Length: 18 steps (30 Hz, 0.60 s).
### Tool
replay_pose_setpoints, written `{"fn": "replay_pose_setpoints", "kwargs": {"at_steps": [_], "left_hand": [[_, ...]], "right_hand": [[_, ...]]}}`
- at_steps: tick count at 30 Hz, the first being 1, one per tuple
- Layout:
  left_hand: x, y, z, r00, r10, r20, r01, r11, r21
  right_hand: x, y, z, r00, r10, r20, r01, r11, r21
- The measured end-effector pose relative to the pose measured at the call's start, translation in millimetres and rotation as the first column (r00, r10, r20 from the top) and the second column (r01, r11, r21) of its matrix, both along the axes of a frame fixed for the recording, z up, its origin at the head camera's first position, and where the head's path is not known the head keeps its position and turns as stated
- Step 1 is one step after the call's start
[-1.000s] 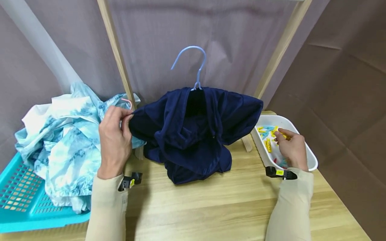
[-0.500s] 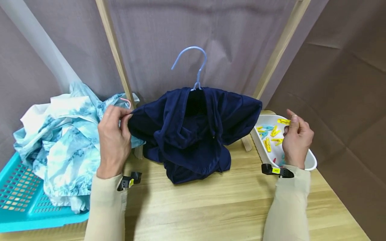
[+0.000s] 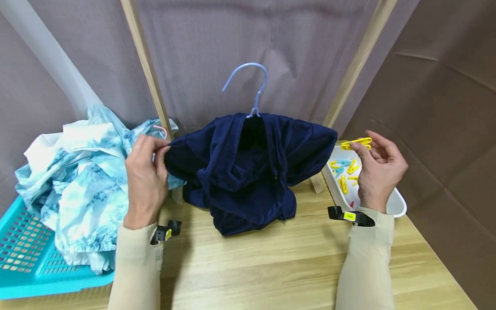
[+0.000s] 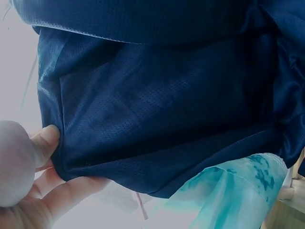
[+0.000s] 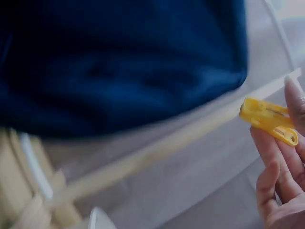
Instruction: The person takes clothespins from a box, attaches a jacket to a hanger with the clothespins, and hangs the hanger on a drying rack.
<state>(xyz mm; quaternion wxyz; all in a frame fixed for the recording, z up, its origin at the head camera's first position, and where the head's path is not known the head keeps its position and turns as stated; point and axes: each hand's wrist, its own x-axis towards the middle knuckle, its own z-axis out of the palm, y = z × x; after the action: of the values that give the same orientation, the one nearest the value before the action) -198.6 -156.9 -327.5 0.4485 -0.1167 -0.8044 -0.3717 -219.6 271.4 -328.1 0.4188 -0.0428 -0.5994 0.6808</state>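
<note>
A dark navy cloth garment is draped over a pale blue wire hanger, its lower folds near the pale wooden desk. That part of the work looks done: the hook rises clear of the neck opening, and both sides spread outward. The left hand keeps a firm grip on the garment's left corner, thumb and fingers pinched together on the cloth. The right hand's grip is closed between thumb and fingertips on a bright yellow plastic peg, near the garment's right corner but not touching it.

No peg shows on the fabric, so fastening seems the part left, judging from the one in hand. More yellow pegs lie in the white plastic tray. The blue-and-white tie-dyed clothes piled in the turquoise basket may also remain, though their part is uncertain.
</note>
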Motion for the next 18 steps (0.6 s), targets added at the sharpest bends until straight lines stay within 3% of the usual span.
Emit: {"fn": "replay_pose_setpoints", "kwargs": {"at_steps": [4, 8, 13, 18], "left_hand": [[-0.7, 0, 0.2, 1.0, -0.019, -0.018, 0.019, 1.0, 0.009], [-0.4, 0, 0.6, 0.999, -0.027, -0.022, 0.027, 1.0, 0.004], [-0.2, -1, 0.9, 0.999, -0.033, -0.019, 0.033, 0.999, -0.008], [0.2, -1, 1.2, 0.998, -0.052, -0.022, 0.052, 0.998, -0.018]], "right_hand": [[9.1, -14, 15.3, 0.999, 0.048, -0.025, -0.046, 0.997, 0.065], [17.9, -34, 29.2, 0.981, 0.097, -0.167, -0.07, 0.985, 0.158], [21.8, -56, 40.0, 0.923, 0.14, -0.358, -0.081, 0.982, 0.173], [18.9, -67, 40.3, 0.864, 0.194, -0.464, -0.135, 0.978, 0.158]]}}
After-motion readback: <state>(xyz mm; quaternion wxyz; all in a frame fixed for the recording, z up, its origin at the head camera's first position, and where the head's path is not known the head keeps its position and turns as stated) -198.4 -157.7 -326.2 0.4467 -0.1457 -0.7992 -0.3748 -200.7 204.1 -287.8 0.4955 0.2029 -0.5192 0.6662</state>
